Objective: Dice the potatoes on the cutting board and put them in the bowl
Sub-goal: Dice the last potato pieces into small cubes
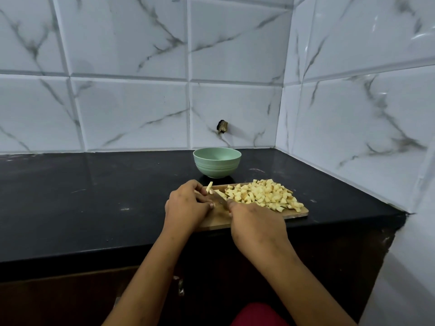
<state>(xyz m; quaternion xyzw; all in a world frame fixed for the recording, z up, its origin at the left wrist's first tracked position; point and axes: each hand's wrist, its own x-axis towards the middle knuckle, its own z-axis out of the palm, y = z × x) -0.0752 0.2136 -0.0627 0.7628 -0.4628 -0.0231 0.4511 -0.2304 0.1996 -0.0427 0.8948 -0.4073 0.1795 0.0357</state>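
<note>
The last potato strips (209,187) stand pinched in the curled fingers of the left hand (186,205) at the cutting board (299,214)'s left end, steadied for the knife (220,200) gripped by the right hand (256,224). Diced potato (263,195) lies heaped to the right, clear of the blade. The green bowl (217,162) waits just beyond on the black counter (94,196).

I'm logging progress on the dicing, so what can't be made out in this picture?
- Head view, bowl: its near wall hides the bottom, so whether it holds anything cannot be told.
- Head view, knife: the right hand covers the handle; only part of the blade shows.
- Head view, uncut potato: the left hand hides how much remains.
- Head view, cutting board: both hands cover its near-left part.
</note>
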